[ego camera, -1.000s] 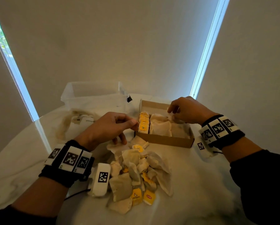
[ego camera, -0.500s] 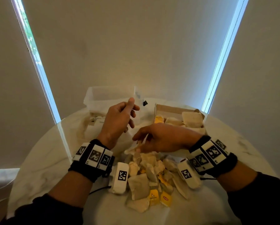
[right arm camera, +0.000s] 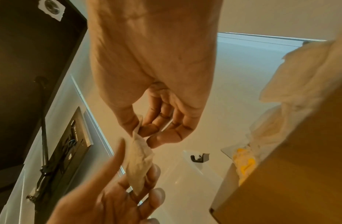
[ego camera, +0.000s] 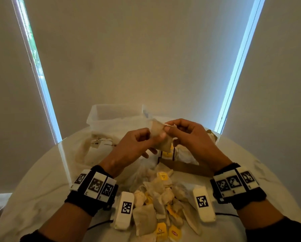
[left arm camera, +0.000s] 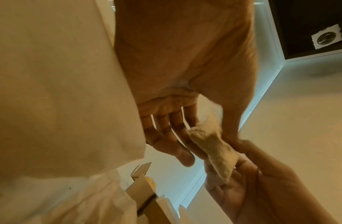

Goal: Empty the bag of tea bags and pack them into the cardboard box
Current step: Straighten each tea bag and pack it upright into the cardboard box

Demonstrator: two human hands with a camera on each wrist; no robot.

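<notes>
Both hands hold one pale tea bag (ego camera: 161, 138) in the air above the near left corner of the cardboard box (ego camera: 184, 167). My left hand (ego camera: 156, 139) pinches its lower part between thumb and fingers, and the left wrist view shows that pinch on the tea bag (left arm camera: 218, 156). My right hand (ego camera: 169, 128) pinches the top edge with thumb and forefinger, as seen in the right wrist view, where the tea bag (right arm camera: 139, 157) hangs below the right hand (right arm camera: 140, 131). The box holds tea bags with yellow tags. A loose pile of tea bags (ego camera: 160, 198) lies in front of the box, between my wrists.
A crumpled pale bag (ego camera: 93, 147) lies on the round white table (ego camera: 41, 189) left of the box. Behind it stands a clear plastic tub (ego camera: 111, 116). Blinds and two bright window strips close off the back.
The right hand left the box, reached over the pile, and now holds a tea bag up. The left hand rose from the box's left edge and joined it on the tea bag.
</notes>
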